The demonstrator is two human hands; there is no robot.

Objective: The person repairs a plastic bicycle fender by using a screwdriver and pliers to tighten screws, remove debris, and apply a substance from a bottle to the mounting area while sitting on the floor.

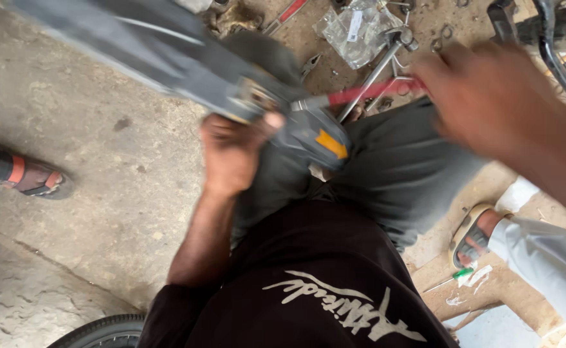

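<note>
L hand [231, 151] grips grey frame bar [167, 55] over lap; R hand [489, 96] blurred w/ red-handled tool [373, 93], grip unclear. Tool may slip, hit fingers.

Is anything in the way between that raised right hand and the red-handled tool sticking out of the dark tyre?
Nothing visible. The right hand, blurred, sits right at the end of the red-handled tool, with no object between them. The left hand has its grip on the dark tyre further along, clear of that gap.
</note>
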